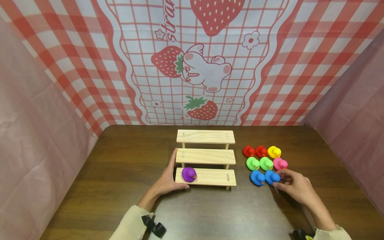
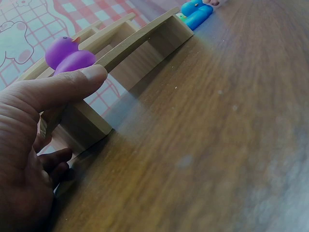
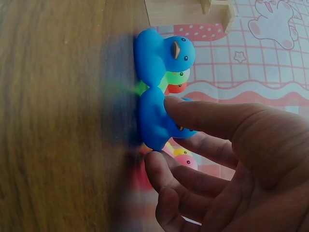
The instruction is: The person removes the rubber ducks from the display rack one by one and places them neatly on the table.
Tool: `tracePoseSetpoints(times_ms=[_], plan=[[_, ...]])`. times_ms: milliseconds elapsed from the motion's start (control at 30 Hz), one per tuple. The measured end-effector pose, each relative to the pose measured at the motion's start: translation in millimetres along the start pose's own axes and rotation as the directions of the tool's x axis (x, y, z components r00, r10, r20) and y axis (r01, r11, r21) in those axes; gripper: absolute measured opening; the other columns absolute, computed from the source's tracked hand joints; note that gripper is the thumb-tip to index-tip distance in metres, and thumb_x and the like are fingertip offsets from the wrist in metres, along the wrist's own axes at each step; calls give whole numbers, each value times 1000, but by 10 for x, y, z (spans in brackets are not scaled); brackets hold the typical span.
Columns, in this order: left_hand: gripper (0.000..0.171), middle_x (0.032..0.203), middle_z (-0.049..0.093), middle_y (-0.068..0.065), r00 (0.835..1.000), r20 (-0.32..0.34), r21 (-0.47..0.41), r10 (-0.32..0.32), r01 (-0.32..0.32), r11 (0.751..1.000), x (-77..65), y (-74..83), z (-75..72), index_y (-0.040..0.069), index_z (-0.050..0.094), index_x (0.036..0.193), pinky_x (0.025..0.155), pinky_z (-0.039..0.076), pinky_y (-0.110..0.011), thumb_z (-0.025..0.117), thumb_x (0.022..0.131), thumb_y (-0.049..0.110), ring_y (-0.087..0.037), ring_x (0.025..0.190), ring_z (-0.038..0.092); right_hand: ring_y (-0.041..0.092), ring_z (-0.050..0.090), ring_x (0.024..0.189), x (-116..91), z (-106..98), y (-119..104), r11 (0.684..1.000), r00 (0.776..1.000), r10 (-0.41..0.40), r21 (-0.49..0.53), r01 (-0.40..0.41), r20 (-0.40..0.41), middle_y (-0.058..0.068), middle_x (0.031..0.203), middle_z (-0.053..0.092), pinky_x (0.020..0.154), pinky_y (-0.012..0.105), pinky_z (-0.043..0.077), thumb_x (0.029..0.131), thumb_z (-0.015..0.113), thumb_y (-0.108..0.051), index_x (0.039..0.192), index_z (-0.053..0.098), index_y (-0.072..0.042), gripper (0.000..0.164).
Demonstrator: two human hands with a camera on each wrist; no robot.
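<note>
A three-step wooden stand (image 1: pixel 207 176) is on the table, with a purple toy duck (image 1: pixel 189 174) sitting at the left end of its lowest step. My left hand (image 1: pixel 166 180) grips the stand's lower left corner, the thumb (image 2: pixel 72 87) along the front edge and the fingers at the side. To the right, my right hand (image 1: pixel 295 186) pinches a blue toy duck (image 3: pixel 153 118) between thumb and fingers, the duck still low at the tabletop. Another blue duck (image 1: pixel 257 178) sits directly left of it.
Behind the blue ducks are two green ducks (image 1: pixel 253 163), a pink duck (image 1: pixel 280 163), two red ducks (image 1: pixel 249 151) and a yellow duck (image 1: pixel 274 152). A checked strawberry cloth (image 1: pixel 207 110) hangs behind the brown table (image 1: pixel 126 160); pink curtains (image 1: pixel 39 133) flank the sides.
</note>
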State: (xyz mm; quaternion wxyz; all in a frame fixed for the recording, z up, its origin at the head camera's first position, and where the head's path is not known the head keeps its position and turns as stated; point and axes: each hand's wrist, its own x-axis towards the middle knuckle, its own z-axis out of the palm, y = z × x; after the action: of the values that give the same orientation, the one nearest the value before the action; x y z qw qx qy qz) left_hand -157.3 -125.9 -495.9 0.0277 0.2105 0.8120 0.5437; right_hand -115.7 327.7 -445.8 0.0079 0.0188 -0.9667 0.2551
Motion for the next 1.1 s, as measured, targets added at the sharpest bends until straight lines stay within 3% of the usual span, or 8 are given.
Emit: tracePoseSetpoints(times_ms=[633,900,1100], plan=[[145,170,3,-19,1000,3,5,5,-5,1000,0,-3,-9,23,-10,162,122,16,-66,94,61,19,-43,154,15,2,64,70,5,4,15,1000,1000,-4,-16,4,-4,11,91,77,64,24,50,76,87,-31,106,71,-3,44],[144,170,3,-17,1000,5,3,-2,2,1000,3,20,-13,24,-9,162,123,17,-64,94,62,21,-42,155,15,5,67,74,-24,-207,5,1000,999,20,-5,-20,25,18,105,76,63,21,51,84,79,-41,115,69,-3,50],[145,170,5,-18,1000,6,1,-12,12,1000,-5,13,-9,24,-9,162,123,16,-65,94,61,20,-42,154,17,-14,57,71,-56,-358,-66,1000,999,3,8,-2,-32,22,110,74,60,19,49,87,77,-39,118,68,-3,48]])
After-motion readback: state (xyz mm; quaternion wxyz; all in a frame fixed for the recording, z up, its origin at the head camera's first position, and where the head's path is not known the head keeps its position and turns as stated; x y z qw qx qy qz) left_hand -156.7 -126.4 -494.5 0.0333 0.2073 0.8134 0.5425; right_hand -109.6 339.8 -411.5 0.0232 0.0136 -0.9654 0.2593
